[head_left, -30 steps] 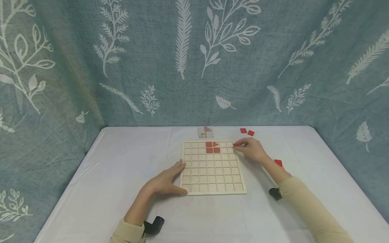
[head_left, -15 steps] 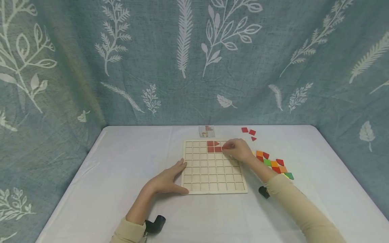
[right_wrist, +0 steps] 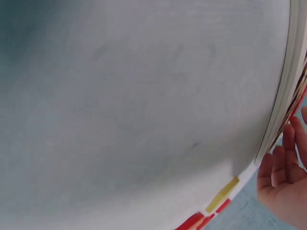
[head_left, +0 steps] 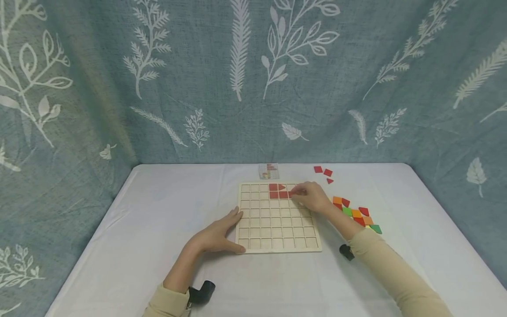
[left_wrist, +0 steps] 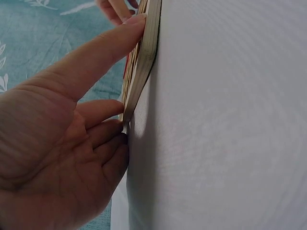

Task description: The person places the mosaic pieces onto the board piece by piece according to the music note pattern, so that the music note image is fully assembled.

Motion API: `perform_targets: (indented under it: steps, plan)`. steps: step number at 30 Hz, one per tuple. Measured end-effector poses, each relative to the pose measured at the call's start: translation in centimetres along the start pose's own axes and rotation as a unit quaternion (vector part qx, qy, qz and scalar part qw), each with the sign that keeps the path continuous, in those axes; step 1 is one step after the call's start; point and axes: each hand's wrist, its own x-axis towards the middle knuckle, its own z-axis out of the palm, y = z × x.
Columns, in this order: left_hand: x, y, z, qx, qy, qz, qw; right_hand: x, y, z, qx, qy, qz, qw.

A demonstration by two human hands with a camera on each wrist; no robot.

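I log left hand [head_left: 216, 237] spread wide, touching board [head_left: 277, 212] at nine o'clock; right hand [head_left: 312, 196] pinches red piece [head_left: 290, 194], one o'clock.

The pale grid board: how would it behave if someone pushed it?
The board is probably stiff, as its edges look straight and thick. Lying flat on the white cloth, it would likely slide rather than tip, though the left hand at its edge may steady it.

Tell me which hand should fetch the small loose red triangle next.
Probably the right hand, once its red tile is placed: it is closer to the triangle. The left hand touches the board at its left edge.
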Motion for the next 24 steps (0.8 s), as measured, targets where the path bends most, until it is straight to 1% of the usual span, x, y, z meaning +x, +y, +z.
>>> perform_targets:
  steps: [2, 5, 9, 14, 16, 20, 24]
  plan:
    - [0.0, 0.0, 0.0, -0.001, -0.001, 0.001, 1.0000, -0.3, 0.1, -0.4, -0.001, 0.001, -0.010, 0.9999]
    - [0.0, -0.1, 0.1, 0.003, -0.002, 0.002, 1.0000, -0.9, 0.7, -1.2, 0.000, 0.008, -0.007, 0.9999]
    - [-0.1, -0.2, 0.1, 0.008, -0.001, 0.002, 1.0000, -2.1, 1.9, -2.8, -0.004, 0.016, 0.026, 0.9995]
    - [-0.1, -0.1, 0.0, -0.002, -0.002, 0.005, 1.0000, -3.6, 4.0, -4.8, -0.007, 0.027, 0.062, 0.9977]
    - [-0.1, -0.1, -0.1, -0.005, -0.002, 0.004, 1.0000, -4.2, 4.7, -5.4, -0.004, 0.030, 0.084, 0.9960]
    - [0.0, -0.1, -0.1, -0.003, -0.001, 0.006, 1.0000, -5.3, 5.8, -6.2, 0.007, 0.028, 0.129, 0.9912]
    - [0.1, -0.1, 0.1, 0.003, -0.001, 0.003, 1.0000, -6.1, 6.6, -6.6, 0.016, 0.022, 0.152, 0.9880]
